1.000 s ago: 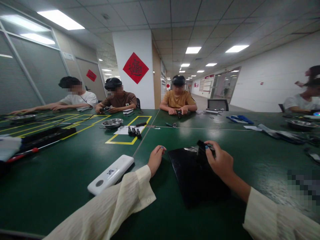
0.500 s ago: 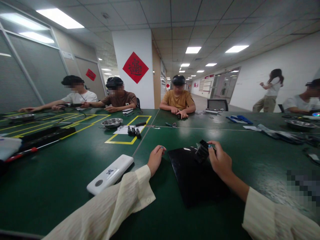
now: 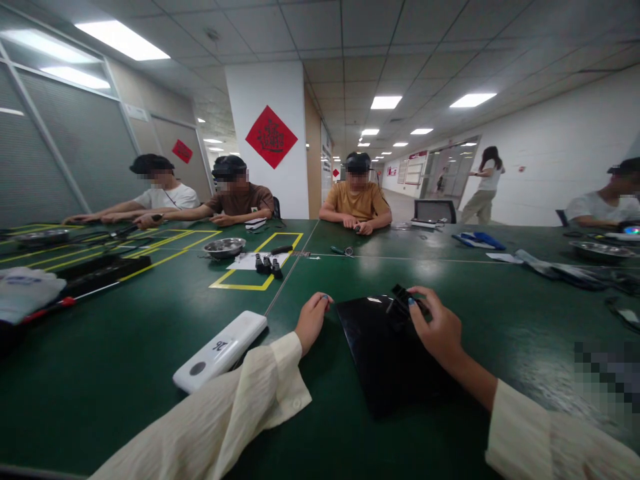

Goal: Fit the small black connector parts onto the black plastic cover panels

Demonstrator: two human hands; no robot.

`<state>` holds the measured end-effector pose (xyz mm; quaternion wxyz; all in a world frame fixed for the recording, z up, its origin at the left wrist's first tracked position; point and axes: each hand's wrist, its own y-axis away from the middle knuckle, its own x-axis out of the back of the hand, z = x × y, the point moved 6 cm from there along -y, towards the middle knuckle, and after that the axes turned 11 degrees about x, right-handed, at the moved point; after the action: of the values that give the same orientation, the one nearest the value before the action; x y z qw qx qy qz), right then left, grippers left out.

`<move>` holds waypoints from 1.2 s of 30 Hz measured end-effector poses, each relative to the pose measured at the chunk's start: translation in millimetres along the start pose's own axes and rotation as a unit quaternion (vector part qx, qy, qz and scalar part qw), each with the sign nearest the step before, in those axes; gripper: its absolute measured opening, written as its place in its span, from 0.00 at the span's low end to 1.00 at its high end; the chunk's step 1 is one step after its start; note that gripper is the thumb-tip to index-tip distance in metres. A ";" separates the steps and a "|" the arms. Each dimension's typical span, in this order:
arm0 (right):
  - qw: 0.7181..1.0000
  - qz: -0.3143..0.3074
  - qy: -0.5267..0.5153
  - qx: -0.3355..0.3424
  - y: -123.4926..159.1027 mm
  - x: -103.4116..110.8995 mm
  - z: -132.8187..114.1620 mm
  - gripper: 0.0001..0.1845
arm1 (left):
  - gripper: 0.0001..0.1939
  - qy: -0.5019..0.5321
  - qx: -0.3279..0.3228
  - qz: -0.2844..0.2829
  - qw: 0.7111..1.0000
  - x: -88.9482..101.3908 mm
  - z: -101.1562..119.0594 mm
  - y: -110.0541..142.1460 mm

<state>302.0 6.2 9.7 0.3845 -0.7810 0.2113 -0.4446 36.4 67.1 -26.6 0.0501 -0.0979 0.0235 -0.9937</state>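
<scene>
My right hand (image 3: 436,325) is closed around a small black part (image 3: 401,298), holding it just over the far end of a glossy black flat panel (image 3: 385,357) that lies on the green table (image 3: 150,347). My left hand (image 3: 311,320) rests on the table just left of the panel's far corner, fingers curled in; whether anything is inside them is hidden. Both arms wear cream sleeves. A white power bank (image 3: 220,351) lies to the left of my left forearm.
Three people sit across the table, another at the far right, and one walks by the back wall. A metal bowl (image 3: 225,247), small black parts (image 3: 268,264) inside a yellow-taped rectangle, a black tray (image 3: 100,269) and a red-handled tool (image 3: 47,309) lie to the left.
My right hand has tilted and lowered the small black part slightly toward the panel. My left hand has stayed put. The person at the back right has walked left along the wall.
</scene>
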 end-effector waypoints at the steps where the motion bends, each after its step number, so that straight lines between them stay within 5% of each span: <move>1: 1.000 0.004 -0.010 0.013 0.2 0.6 -1.8 0.15 | 0.10 0.000 0.000 0.000 1.000 0.0 -0.4 -0.3; 15: 0.989 0.029 0.054 0.132 -0.2 3.3 -15.6 0.17 | 0.10 -0.003 -0.006 -0.017 1.000 -1.3 -1.5 -0.9; 24: 0.967 -0.029 0.075 0.241 5.2 -2.6 -33.6 0.22 | 0.10 -0.005 -0.004 -0.022 1.000 -1.4 0.1 1.1; 36: 0.970 -0.059 0.052 0.228 7.1 -12.6 -31.8 0.21 | 0.10 -0.013 -0.011 -0.020 1.000 -2.3 -0.5 -0.8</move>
<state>268.3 -2.9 7.2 0.5144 -0.6595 0.0775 -0.5426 38.5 68.2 -27.5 0.0298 -0.1117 0.0316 -0.9928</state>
